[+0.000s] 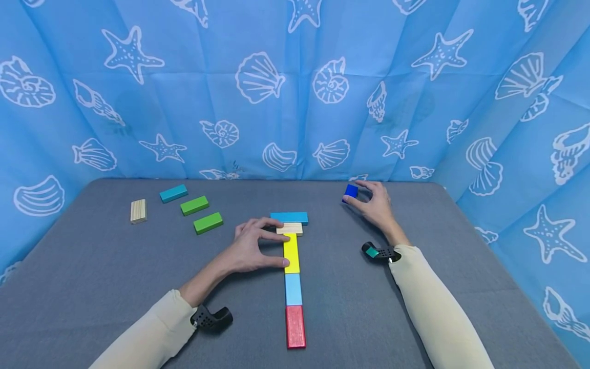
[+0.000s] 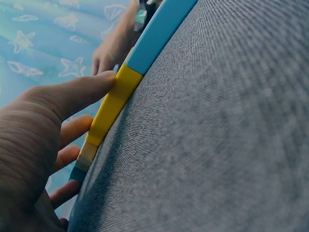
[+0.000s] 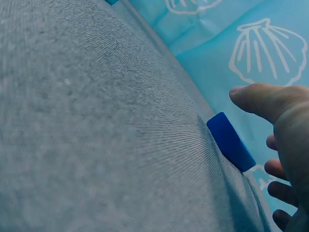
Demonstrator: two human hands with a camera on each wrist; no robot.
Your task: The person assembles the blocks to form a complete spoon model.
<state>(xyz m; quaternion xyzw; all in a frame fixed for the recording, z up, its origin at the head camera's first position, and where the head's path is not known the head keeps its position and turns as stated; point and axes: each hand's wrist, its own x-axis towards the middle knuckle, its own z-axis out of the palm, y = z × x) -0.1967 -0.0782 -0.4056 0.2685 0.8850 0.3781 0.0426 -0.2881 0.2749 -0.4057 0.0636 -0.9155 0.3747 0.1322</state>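
Note:
My left hand (image 1: 251, 248) lies beside a row of blocks, its thumb and fingertips touching the left edge of the yellow block (image 1: 291, 253). Below the yellow one come a light blue block (image 1: 293, 289) and a red block (image 1: 295, 328), end to end. Above it, a plain wood block (image 1: 295, 229) and a blue block (image 1: 290, 218) lie crosswise. Near the far table edge, my right hand (image 1: 375, 205) spreads its thumb and fingers around a dark blue block (image 1: 352, 191). In the right wrist view the thumb stands apart from that dark blue block (image 3: 229, 140).
At the far left of the grey table (image 1: 110, 287) lie a wood block (image 1: 138, 211), a teal block (image 1: 173, 193) and two green blocks, one farther (image 1: 194, 205) and one nearer (image 1: 208, 223). A blue shell-patterned curtain (image 1: 295, 123) hangs behind the table.

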